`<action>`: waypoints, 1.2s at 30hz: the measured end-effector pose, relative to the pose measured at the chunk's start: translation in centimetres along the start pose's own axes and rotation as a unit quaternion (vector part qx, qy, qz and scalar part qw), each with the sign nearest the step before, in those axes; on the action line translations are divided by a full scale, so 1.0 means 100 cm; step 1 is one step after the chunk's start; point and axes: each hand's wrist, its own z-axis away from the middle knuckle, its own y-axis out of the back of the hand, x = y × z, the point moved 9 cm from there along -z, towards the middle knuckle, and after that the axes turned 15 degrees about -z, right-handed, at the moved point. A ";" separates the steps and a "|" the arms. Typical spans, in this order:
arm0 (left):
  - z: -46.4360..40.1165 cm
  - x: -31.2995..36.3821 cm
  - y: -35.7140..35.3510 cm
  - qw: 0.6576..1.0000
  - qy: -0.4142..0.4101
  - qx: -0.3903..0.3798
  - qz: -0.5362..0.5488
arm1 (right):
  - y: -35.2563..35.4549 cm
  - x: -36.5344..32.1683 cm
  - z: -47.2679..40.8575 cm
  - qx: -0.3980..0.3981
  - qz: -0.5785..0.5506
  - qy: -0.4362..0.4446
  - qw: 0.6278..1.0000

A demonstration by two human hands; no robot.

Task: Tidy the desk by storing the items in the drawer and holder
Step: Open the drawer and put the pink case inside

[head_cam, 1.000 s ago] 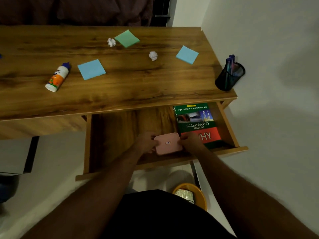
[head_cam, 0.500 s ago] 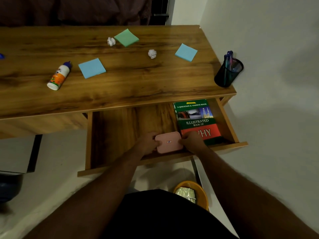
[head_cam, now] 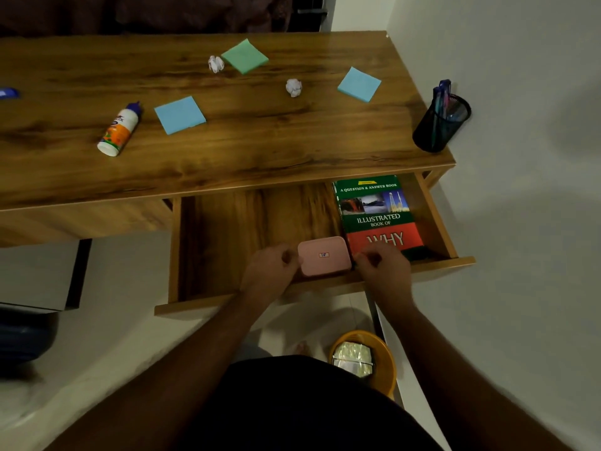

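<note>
A pink box [head_cam: 324, 255] sits in the open drawer [head_cam: 175, 249], near its front edge and just left of a green and red book [head_cam: 379, 216]. My left hand [head_cam: 271, 270] curls against the box's left side and my right hand [head_cam: 382, 268] against its right side. On the desk lie a glue bottle [head_cam: 119, 130], two blue sticky pads [head_cam: 180, 114] [head_cam: 359, 84], a green sticky pad [head_cam: 244, 56] and two crumpled paper balls [head_cam: 216, 64] [head_cam: 293, 87]. A black mesh pen holder [head_cam: 439, 125] with pens stands at the desk's right corner.
A small blue object [head_cam: 8, 92] shows at the desk's left edge. A yellow bin [head_cam: 364, 359] stands on the floor under the drawer's right side. A white wall runs along the right. The drawer's left half is bare wood.
Both hands stay at the sides of the pink box in the drawer; their fingers look slightly more curled. Nothing on the desk has moved.
</note>
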 end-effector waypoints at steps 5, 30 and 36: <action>0.043 -0.007 -0.025 0.927 0.153 -0.149 0.310 | -0.007 0.037 0.047 0.013 -0.203 -0.218 0.955; 0.014 -0.011 -0.037 0.714 0.336 -0.218 0.574 | -0.117 0.015 -0.002 -0.077 -0.522 -0.467 0.710; -0.040 -0.009 -0.014 0.729 0.307 -0.207 0.576 | -0.132 -0.002 -0.054 -0.076 -0.514 -0.445 0.730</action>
